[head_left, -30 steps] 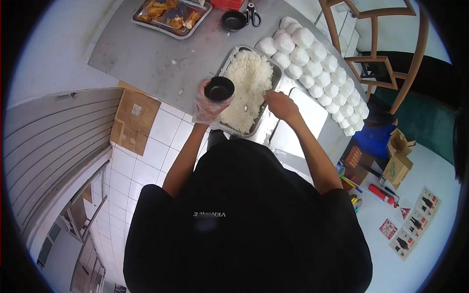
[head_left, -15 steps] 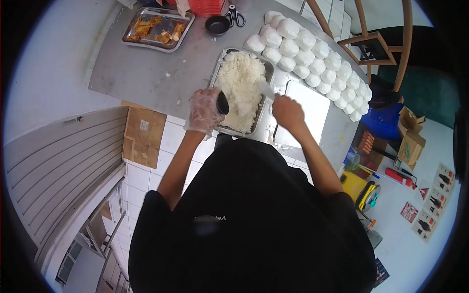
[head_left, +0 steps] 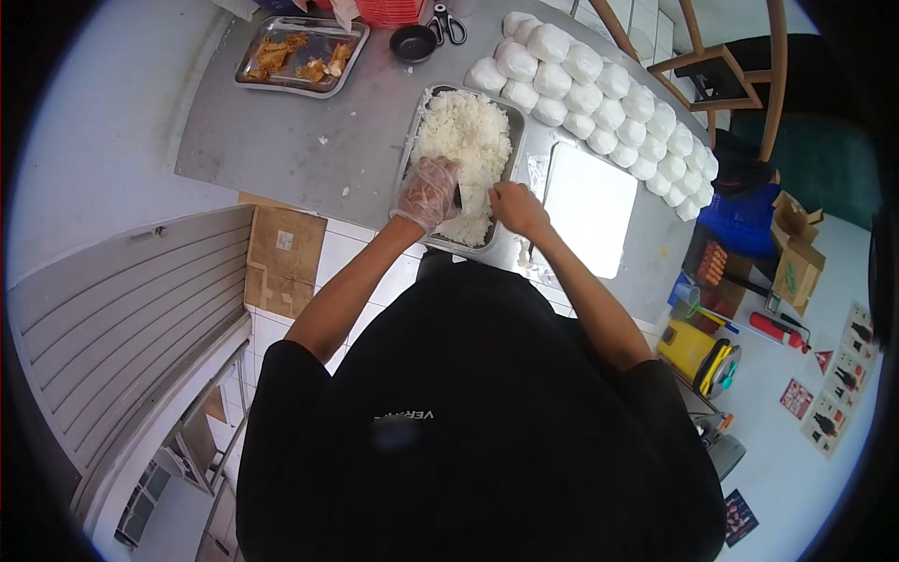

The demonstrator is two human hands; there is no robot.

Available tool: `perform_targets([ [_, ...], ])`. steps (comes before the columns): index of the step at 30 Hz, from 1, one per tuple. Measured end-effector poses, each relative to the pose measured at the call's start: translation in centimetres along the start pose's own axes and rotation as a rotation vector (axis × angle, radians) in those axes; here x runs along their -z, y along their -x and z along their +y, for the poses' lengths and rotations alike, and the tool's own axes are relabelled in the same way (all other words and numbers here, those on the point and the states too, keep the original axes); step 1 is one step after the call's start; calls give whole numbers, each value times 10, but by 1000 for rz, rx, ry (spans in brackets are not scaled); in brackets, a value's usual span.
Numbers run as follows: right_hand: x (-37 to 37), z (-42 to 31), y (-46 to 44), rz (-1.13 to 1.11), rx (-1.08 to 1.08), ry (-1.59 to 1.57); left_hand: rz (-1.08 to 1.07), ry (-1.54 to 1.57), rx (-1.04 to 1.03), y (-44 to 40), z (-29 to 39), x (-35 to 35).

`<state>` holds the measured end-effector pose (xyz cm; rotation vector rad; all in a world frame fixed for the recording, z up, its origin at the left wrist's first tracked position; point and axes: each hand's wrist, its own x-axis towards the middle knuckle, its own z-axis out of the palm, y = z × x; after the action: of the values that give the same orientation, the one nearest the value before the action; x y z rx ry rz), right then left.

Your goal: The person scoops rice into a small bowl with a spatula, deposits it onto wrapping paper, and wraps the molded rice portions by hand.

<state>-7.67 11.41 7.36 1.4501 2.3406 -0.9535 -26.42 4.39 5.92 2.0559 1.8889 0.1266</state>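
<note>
A metal tray (head_left: 513, 140) of white rice (head_left: 464, 126) lies on the grey table. My left hand (head_left: 430, 193), in a clear plastic glove, is closed on a small black bowl (head_left: 457, 198), tipped on its side over the rice and mostly hidden by the fingers. My bare right hand (head_left: 518, 208) is at the tray's right edge, its fingers wrapped round a pale, flat paddle (head_left: 486, 192) that reaches over the rice beside the bowl.
Stacked white wrapped bundles (head_left: 599, 103) cover the back right. A white board (head_left: 590, 211) lies right of the rice. At the back left are a tray of fried pieces (head_left: 323, 89), another black bowl (head_left: 412, 44), scissors (head_left: 447, 25) and a red basket (head_left: 393, 11).
Holding the black bowl, my left hand has moved right over the rice, and the bowl has gone from upright to tipped. My right hand has moved left towards it with the paddle.
</note>
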Motion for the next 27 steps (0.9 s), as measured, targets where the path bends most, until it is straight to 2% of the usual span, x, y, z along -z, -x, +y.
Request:
perform_targets([
  [3,1,-29,27,42,4,110,-55,13,0,-5,3,-5],
  [5,-13,-34,29,73,61,209,162,15,-93,-4,-4,-36],
  [6,-15,-42,33,114,129,275,156,11,-95,-1,-4,-39],
  [8,-15,-57,41,168,218,380,161,115,41,0,-6,-42],
  [9,-14,-56,42,174,214,373,159,108,35,3,-5,-42],
  [11,-5,-47,40,129,319,371,267,274,93,7,-5,-40],
  [15,39,-34,56,126,257,268,286,443,162,20,3,-31],
  [17,41,-36,66,49,-72,256,443,398,232,32,7,-36],
  [20,-6,-36,58,50,-17,191,462,264,263,34,27,-29],
  [22,-9,-50,54,38,30,133,441,187,277,29,30,-31],
  [24,-10,-61,49,109,-38,62,417,99,301,27,27,-35],
  [27,-21,-74,45,163,-3,120,401,71,315,18,31,-42],
])
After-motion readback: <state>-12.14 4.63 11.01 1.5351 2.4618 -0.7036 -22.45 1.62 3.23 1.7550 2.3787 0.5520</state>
